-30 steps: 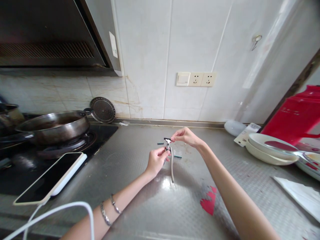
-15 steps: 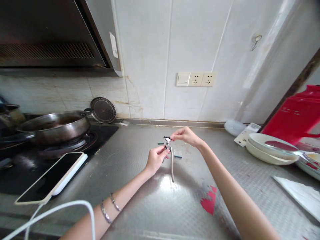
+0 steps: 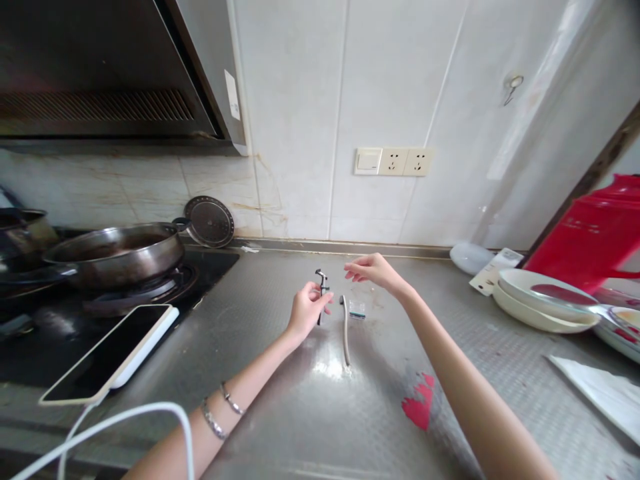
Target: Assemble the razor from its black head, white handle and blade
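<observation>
My left hand (image 3: pixel 305 308) is closed around a slim black-and-silver razor (image 3: pixel 323 287), held upright above the metal counter with its head up. My right hand (image 3: pixel 369 270) hovers to the right of it, fingers loosely bent and slightly apart, with nothing visible in them. Between and below the hands lies a thin beige stick (image 3: pixel 346 337) with a small dark head, perhaps a brush. Beside that head rests a small clear plastic piece with a teal-and-dark strip (image 3: pixel 357 315).
A phone on a white block (image 3: pixel 107 357) overlaps the stove edge at left, its white cable looping in front. A steel pan (image 3: pixel 123 257) sits on the stove. Stacked dishes (image 3: pixel 545 313) and a red thermos (image 3: pixel 590 233) stand right. A red scrap (image 3: pixel 419 403) lies nearer me.
My right hand has let go of the razor's head and the hands have moved apart. The razor has shifted left in my left hand and turned.
</observation>
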{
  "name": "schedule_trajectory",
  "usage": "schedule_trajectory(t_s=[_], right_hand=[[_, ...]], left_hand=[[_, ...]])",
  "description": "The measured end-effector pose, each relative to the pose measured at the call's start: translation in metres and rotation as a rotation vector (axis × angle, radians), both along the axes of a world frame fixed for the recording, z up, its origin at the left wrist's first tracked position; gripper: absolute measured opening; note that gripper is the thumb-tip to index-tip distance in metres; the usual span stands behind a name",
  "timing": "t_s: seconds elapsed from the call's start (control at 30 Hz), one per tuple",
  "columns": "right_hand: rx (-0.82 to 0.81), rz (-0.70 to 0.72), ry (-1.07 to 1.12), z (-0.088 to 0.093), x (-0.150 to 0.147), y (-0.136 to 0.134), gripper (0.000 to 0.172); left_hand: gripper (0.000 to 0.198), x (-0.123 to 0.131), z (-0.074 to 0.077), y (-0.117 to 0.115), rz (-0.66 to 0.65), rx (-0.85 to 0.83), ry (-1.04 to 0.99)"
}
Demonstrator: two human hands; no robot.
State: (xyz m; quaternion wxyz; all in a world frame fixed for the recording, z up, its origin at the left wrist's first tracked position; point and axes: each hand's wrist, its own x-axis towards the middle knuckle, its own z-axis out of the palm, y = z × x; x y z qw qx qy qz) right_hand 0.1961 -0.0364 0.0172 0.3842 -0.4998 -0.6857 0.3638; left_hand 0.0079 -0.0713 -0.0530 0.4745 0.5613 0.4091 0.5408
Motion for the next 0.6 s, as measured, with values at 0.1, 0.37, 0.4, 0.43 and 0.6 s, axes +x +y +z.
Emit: schedule_trajectory(t_s=[0.1, 0.37, 0.4, 0.43, 0.6], right_hand=[[-0.035, 0.02, -0.079, 0.005, -0.008, -0.008, 0.032], [-0.193, 0.232, -0.258, -0.008, -0.054, -0.045, 0.031], [-0.167, 0.213, -0.264, -0.013, -0.06, -0.049, 0.029], [-0.127, 0.187, -0.277, -0.018, -0.065, -0.052, 0.028], [0.214, -0.051, -0.436, -0.039, -0.081, -0.06, 0.033]], left_hand=[[0.033, -0.005, 0.002, 0.006, 0.023, -0.033, -0.029], [0.038, -0.016, 0.004, 0.018, 0.12, 0.032, -0.025], [0.037, -0.016, 0.004, 0.017, 0.124, 0.036, -0.017], [0.037, -0.017, 0.004, 0.017, 0.126, 0.041, -0.007], [0.034, -0.015, 0.002, 0.012, 0.135, 0.032, 0.063]])
